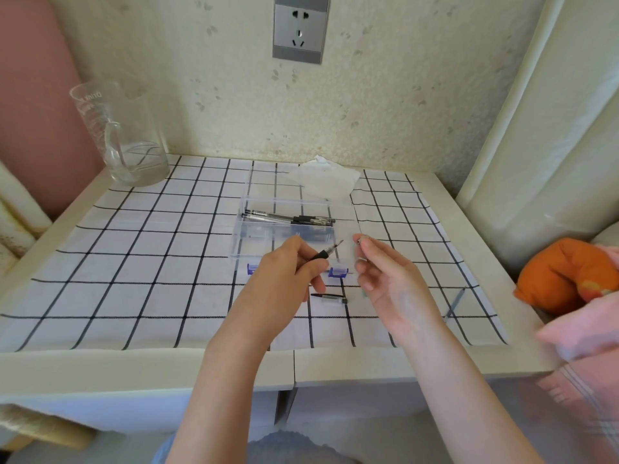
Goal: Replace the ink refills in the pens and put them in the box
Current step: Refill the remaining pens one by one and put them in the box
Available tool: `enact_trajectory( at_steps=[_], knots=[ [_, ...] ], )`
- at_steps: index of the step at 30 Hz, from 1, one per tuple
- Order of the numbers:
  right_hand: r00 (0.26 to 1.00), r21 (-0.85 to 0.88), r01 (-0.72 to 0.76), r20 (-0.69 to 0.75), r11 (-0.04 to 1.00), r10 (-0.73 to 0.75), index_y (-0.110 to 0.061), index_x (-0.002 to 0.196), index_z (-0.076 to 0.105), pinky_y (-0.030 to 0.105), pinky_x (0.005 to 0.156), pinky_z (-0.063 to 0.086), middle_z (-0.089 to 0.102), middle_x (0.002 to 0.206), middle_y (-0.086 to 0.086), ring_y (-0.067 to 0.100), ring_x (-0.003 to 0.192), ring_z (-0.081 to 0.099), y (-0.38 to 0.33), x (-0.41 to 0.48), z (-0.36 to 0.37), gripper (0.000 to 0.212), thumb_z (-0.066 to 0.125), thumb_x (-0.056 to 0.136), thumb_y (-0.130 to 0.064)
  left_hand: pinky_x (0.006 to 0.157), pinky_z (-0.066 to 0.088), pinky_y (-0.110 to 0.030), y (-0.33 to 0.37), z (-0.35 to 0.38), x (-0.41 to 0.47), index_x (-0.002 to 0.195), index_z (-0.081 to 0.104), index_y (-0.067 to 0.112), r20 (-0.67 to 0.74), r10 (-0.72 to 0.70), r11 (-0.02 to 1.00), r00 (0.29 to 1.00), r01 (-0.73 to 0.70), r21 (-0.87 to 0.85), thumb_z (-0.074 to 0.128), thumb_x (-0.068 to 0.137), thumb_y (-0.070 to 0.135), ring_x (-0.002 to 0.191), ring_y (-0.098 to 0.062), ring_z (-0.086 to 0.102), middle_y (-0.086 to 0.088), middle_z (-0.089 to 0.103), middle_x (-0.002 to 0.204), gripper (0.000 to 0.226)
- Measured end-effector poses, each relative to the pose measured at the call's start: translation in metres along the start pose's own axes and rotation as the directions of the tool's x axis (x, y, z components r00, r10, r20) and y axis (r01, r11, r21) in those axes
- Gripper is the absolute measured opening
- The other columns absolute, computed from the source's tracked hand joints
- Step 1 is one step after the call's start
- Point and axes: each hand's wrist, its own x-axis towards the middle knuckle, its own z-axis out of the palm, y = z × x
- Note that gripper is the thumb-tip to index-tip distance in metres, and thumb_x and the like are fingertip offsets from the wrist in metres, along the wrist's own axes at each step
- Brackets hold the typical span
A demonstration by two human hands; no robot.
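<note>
Pen [326, 253] gripped in left hand [281, 279] fingers, right hand [385, 276] fingers pinching small part [359, 241], print on boxed pens [288, 217] unreadable

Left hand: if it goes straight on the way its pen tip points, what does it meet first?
Probably the small piece pinched in the right hand: the pen in the left hand aims at it across a gap. Depth is unclear, so it could slip past.
</note>
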Motion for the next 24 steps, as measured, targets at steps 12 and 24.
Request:
enact_trajectory(
  at_steps=[12, 24],
  knots=[
    [0.927, -0.915, 0.334, 0.276, 0.226, -0.254, -0.031, 0.082, 0.074, 0.017, 0.067, 0.04, 0.055, 0.072, -0.012, 0.005, 0.079, 0.049, 0.042, -0.02, -0.008, 0.005, 0.072, 0.079, -0.027, 0.049, 0.037, -0.004, -0.001, 0.0, 0.0, 0.087, 0.052, 0.02, -0.007, 0.007, 1.0, 1.0, -0.007, -0.001, 0.051, 0.094, 0.026, 0.052, -0.003, 0.047, 0.007, 0.066, 0.07, 0.009],
    [0.934, -0.884, 0.341, 0.28, 0.321, -0.221, -0.023, 0.091, 0.073, 0.014, 0.066, 0.039, 0.054, 0.08, -0.011, 0.002, 0.069, 0.049, 0.041, -0.02, -0.017, 0.014, 0.076, 0.077, -0.024, 0.047, 0.036, -0.004, -0.002, -0.002, 0.0, 0.084, 0.052, 0.021, -0.007, 0.015, 1.0, 1.0, -0.015, -0.019, 0.052, 0.093, 0.025, 0.046, 0.002, 0.045, 0.006, 0.067, 0.07, 0.01]
  ],
)
